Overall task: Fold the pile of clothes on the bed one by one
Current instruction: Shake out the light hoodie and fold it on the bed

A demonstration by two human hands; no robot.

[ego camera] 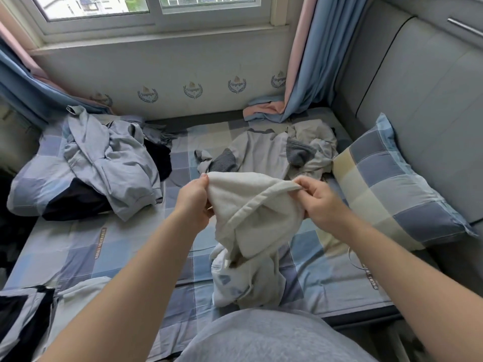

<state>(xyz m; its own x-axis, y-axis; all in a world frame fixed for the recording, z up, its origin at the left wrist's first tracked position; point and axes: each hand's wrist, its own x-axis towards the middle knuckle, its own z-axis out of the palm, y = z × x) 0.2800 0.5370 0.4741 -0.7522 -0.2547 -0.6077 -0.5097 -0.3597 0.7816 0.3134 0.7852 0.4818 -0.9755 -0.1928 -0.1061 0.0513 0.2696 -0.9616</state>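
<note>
A cream-white garment hangs above the middle of the bed, its lower part bunched on the checked sheet. My left hand pinches its top left corner. My right hand pinches a hemmed edge at its top right. A loose pile of pale blue and black clothes lies at the left on a pillow. A beige top with grey ribbed cuffs is spread out behind the held garment.
A checked pillow leans against the grey padded headboard at the right. Blue and pink curtains hang down onto the bed below the window. White and dark clothes lie at the near left corner.
</note>
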